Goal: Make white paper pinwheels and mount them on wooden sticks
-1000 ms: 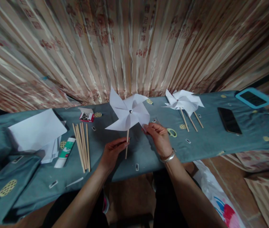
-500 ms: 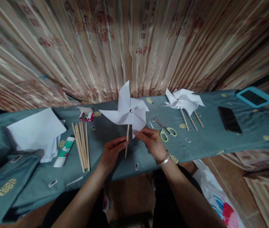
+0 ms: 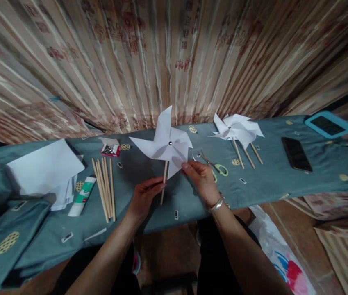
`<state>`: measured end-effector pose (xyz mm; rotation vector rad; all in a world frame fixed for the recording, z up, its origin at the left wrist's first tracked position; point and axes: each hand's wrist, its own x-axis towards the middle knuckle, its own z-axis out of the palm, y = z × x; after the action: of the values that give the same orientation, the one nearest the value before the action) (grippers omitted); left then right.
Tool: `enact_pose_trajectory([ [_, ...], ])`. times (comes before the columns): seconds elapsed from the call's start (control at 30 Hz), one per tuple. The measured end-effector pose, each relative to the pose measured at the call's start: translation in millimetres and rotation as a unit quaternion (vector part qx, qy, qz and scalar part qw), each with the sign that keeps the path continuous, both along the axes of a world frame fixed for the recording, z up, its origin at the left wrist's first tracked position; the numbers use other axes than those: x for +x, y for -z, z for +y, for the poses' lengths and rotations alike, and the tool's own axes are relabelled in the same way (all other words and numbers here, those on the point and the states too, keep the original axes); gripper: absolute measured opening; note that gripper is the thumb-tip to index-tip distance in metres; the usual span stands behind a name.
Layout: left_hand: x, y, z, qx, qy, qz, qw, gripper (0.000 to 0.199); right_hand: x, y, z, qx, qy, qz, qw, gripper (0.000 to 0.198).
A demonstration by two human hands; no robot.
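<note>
A white paper pinwheel (image 3: 174, 144) with a silver pin at its centre stands upright above the table, fixed to a thin wooden stick. Wrapped round that stick, just under the blades, is my left hand (image 3: 145, 197). My right hand (image 3: 203, 182), with a silver bracelet at the wrist, pinches the edge of the lower right blade between thumb and fingers. Scissors (image 3: 221, 169) with light green handles lie behind my right hand, partly hidden by it.
On the green cloth (image 3: 149, 219) lie white paper sheets (image 3: 44, 164), a glue stick (image 3: 83, 196), several wooden sticks (image 3: 106, 188) and a small box of pins (image 3: 110, 148). Finished pinwheels (image 3: 238, 127), a phone (image 3: 296, 154) and a blue-framed tablet (image 3: 329, 124) are to the right.
The pinwheel's blades have turned slightly on the pin. My right hand has shifted a little right and up along the lower blade. My left hand keeps its hold on the stick.
</note>
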<state>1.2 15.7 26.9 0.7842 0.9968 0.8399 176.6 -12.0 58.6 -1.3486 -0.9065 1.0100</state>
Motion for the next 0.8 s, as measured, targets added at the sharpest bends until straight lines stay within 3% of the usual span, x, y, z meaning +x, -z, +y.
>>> enact_pose_trajectory([
  [0.13,1,0.8,-1,-0.023,-0.007,-0.004,1.0,0.036,7,-2,1,0.001,0.023,0.024,0.999,0.043],
  [0.5,1,-1.5,-1,-0.006,0.011,-0.009,1.0,0.034,-4,-1,0,-0.01,-0.029,0.073,0.997,0.037],
  [0.8,1,-4.8,-1,-0.001,0.01,-0.005,1.0,0.034,2,-4,-4,0.006,-0.033,0.005,0.999,0.042],
])
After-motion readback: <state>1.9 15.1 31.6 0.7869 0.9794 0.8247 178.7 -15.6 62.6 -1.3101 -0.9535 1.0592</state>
